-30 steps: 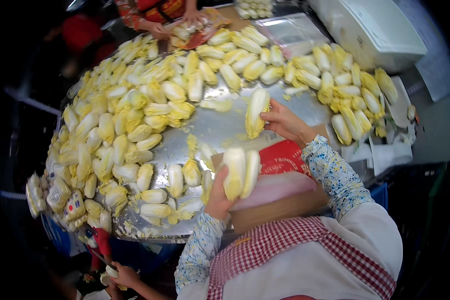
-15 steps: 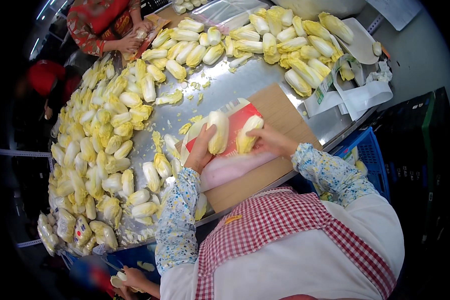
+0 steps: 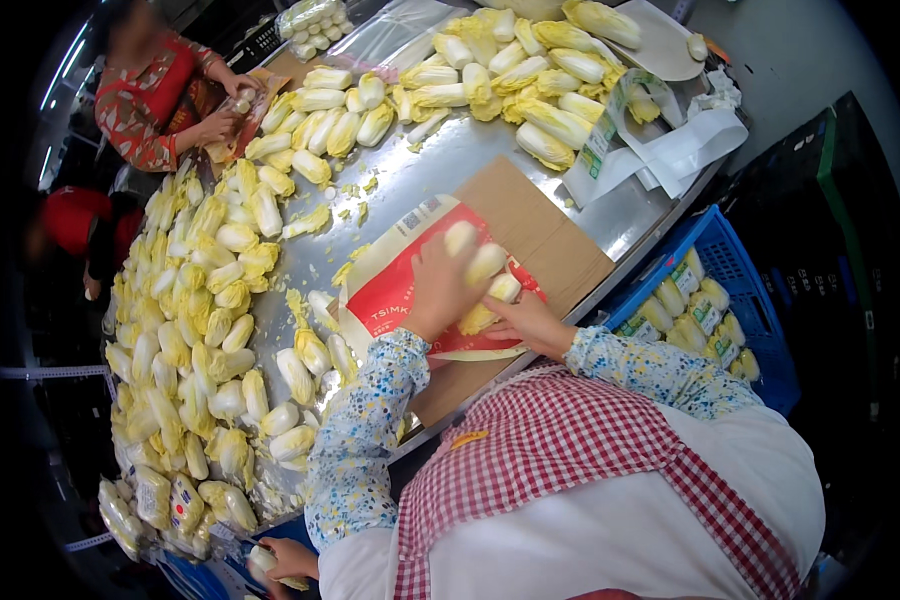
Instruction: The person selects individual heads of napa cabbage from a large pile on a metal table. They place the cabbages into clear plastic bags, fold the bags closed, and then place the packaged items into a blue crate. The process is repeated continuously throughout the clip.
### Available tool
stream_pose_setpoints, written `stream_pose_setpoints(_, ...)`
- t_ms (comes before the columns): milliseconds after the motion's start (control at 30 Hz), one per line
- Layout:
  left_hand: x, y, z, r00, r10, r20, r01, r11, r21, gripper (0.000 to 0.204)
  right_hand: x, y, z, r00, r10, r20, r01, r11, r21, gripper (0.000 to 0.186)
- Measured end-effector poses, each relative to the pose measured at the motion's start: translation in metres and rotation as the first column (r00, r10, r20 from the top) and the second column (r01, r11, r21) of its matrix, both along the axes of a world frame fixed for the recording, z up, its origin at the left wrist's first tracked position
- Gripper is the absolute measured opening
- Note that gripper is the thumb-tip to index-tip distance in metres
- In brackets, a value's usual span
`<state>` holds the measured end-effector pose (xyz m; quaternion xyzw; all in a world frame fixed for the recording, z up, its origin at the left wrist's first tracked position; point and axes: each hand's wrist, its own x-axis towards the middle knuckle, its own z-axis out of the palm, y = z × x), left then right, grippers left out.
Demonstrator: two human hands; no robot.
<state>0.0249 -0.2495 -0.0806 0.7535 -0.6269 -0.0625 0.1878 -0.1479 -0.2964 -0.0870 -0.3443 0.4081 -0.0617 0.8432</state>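
Note:
Several small pale-yellow napa cabbages are bunched together over a red and cream printed sheet. My left hand curls around the upper cabbages from their left side, its fingertips partly hidden behind them. From the lower right, my right hand grips the lower cabbage, whose yellow leafy end points down toward the sheet. Beneath the sheet lies a brown board at the near edge of the metal table.
Loose cabbages cover the table's left side, and more lie along the far side. Wrapped cabbages fill a blue crate at right. A white strap hangs over the right edge. Co-workers handle cabbages at far left and lower left.
My hands have come together, bringing their separate cabbages into one bunch. The pinkish film over the sheet's near part no longer shows. The view has shifted, showing more of the blue crate.

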Motion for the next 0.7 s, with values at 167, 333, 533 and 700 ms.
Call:
stream_pose_setpoints(167, 0.018, 0.004, -0.010, 0.983, -0.040, -0.179, 0.080, 0.972, 0.223, 0.061, -0.004, 0.006, -0.010, 1.000, 0.011, -0.001, -0.011, 0.996, 0.094, 0.046)
stream_pose_setpoints(333, 0.010, 0.010, -0.016, 0.982, -0.185, -0.038, 0.189, 0.960, 0.208, 0.066, -0.013, 0.006, -0.017, 0.989, 0.146, -0.036, -0.146, 0.989, -0.004, 0.042)
stream_pose_setpoints(533, 0.020, 0.007, -0.020, 0.977, -0.192, -0.093, 0.210, 0.939, 0.271, 0.063, -0.033, -0.007, -0.003, 0.772, 0.502, -0.389, -0.602, 0.382, -0.702, 0.056)
stream_pose_setpoints(700, 0.018, 0.007, -0.011, 0.974, -0.202, -0.105, 0.224, 0.933, 0.283, 0.061, -0.043, -0.004, -0.004, 0.765, 0.426, -0.482, -0.301, -0.425, -0.854, 0.036)
